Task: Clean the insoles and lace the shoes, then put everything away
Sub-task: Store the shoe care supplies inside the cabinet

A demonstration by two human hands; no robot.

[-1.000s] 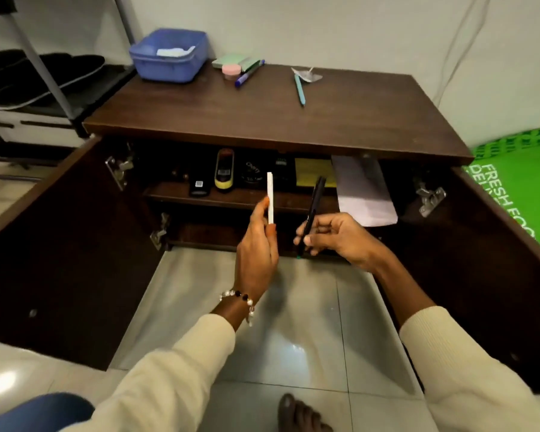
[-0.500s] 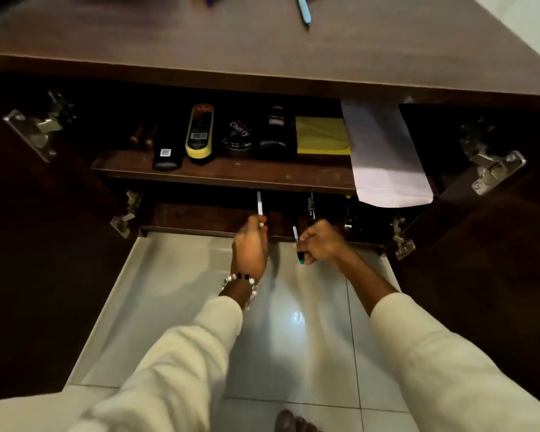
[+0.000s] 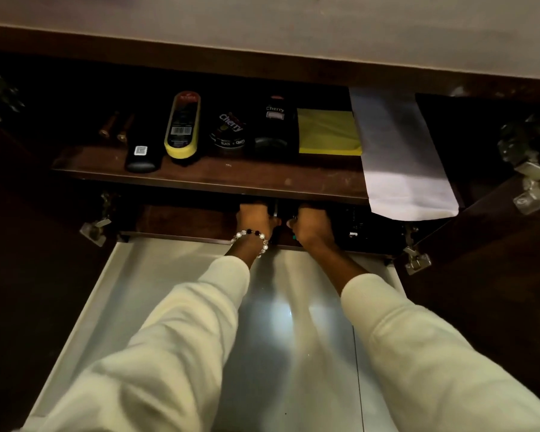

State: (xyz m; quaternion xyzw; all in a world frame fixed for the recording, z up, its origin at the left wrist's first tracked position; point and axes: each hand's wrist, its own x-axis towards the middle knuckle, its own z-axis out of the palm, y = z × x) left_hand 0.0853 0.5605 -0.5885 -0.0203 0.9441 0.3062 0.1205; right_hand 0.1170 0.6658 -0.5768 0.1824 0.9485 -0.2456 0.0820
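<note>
Two slim items, barely visible, sit in the lower compartment (image 3: pixel 200 219).

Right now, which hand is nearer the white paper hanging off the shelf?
Right. The right hand reaches under the shelf, just left of and below the white paper and its drooping edge. The left hand is further left, beyond the right hand.

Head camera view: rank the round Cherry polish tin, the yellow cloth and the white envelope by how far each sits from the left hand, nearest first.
From the left hand:
1. Round Cherry polish tin, on the upper shelf, just above and slightly left of the hand.
2. Yellow cloth, same shelf, further right.
3. White envelope, hanging over the shelf's right end.
</note>
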